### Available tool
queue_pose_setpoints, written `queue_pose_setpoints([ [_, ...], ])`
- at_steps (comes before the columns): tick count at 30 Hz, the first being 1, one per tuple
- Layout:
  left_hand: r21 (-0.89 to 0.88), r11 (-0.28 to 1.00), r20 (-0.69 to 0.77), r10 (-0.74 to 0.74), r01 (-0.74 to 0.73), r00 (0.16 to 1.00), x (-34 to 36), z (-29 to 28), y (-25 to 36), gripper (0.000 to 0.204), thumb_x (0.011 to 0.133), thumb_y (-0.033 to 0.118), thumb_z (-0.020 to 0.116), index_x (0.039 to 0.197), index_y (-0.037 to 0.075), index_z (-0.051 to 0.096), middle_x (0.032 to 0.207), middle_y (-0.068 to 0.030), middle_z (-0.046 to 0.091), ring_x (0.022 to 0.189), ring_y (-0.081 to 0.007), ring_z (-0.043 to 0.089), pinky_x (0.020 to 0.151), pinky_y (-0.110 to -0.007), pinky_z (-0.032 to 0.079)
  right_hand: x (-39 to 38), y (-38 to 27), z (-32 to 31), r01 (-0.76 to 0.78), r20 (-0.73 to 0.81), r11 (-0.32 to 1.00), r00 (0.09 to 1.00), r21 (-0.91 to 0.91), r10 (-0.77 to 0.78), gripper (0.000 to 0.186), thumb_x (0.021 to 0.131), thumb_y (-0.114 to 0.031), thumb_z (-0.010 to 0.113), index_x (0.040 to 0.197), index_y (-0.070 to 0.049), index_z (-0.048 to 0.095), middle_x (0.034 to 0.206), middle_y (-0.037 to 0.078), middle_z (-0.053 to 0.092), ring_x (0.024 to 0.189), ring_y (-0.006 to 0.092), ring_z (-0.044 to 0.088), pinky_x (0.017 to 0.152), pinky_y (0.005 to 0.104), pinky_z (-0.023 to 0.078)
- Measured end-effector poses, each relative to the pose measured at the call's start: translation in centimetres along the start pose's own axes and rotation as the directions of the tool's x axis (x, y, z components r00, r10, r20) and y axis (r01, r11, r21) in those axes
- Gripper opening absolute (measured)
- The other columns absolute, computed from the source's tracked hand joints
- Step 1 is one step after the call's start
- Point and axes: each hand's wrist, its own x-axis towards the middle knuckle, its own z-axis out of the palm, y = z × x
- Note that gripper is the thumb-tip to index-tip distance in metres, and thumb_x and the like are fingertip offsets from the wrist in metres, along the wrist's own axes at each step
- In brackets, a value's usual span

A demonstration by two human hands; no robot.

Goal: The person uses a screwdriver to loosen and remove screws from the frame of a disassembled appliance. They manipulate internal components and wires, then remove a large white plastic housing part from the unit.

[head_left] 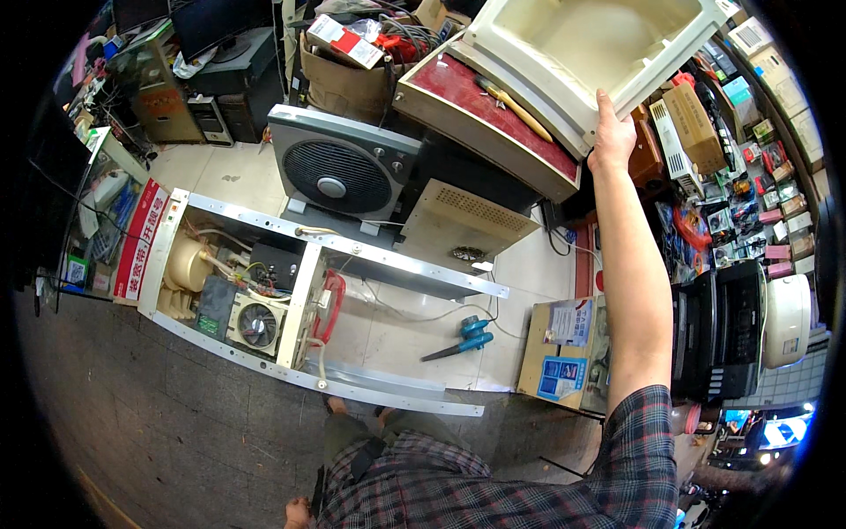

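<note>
My right hand (614,137) is stretched far forward, gripping the lower right edge of a hollow cream plastic housing (493,31). That housing rests tilted on a red-topped bench (463,101), beside a yellow-handled tool (515,110). At the lower edge, my left hand (298,513) hangs by my side; its fingers are mostly cut off. On the floor before me lies an opened appliance frame (308,291) with metal rails. Inside are a round cream tank (185,264), a small cooling fan (257,326), wiring and a red curved part (330,309).
A teal electric blower (471,335) lies on the tiles beyond the rails. A grey box fan (330,167) and a perforated metal panel (467,220) stand behind the frame. A cardboard box (533,353) and a black printer (727,331) are at right, below crowded shelves.
</note>
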Motion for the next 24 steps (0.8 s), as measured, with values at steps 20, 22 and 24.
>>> queue_pose_setpoints([
  [20,-0.316,0.824,0.127,-0.455,0.471,0.881,6.1,-4.5,3.5,0.025,0.090,0.016,0.060,0.100,-0.006,0.064,0.084,-0.0216,0.069,0.070,-0.0347,0.066,0.065,-0.043,0.052,0.8,-2.1,-2.9,0.215,-0.059,0.952,0.977,0.217,-0.207,0.028,0.090,-0.010,0.068,0.113,0.004,0.060,0.107,0.009,0.066,0.097,0.0183,0.062,0.088,0.0329,0.050],
  [22,-0.187,0.934,0.053,-0.299,0.304,0.953,8.4,-7.9,6.6,0.029,0.088,0.018,0.063,0.104,-0.006,0.064,0.091,-0.0245,0.068,0.079,-0.0397,0.066,0.073,-0.045,0.053,0.4,-2.7,-4.0,0.196,-0.049,0.965,0.980,0.176,-0.190,0.031,0.091,-0.009,0.068,0.118,0.003,0.058,0.112,0.008,0.064,0.101,0.0186,0.061,0.091,0.0333,0.049],
  [24,-0.055,0.990,0.013,-0.128,0.128,0.992,10.7,-12.5,11.3,0.032,0.087,0.020,0.066,0.106,-0.005,0.065,0.096,-0.0253,0.067,0.089,-0.0425,0.065,0.081,-0.046,0.052,0.3,-3.0,-5.3,0.201,-0.045,0.967,0.979,0.156,-0.196,0.033,0.091,-0.009,0.068,0.120,0.002,0.056,0.114,0.008,0.064,0.104,0.0186,0.060,0.093,0.0336,0.048],
])
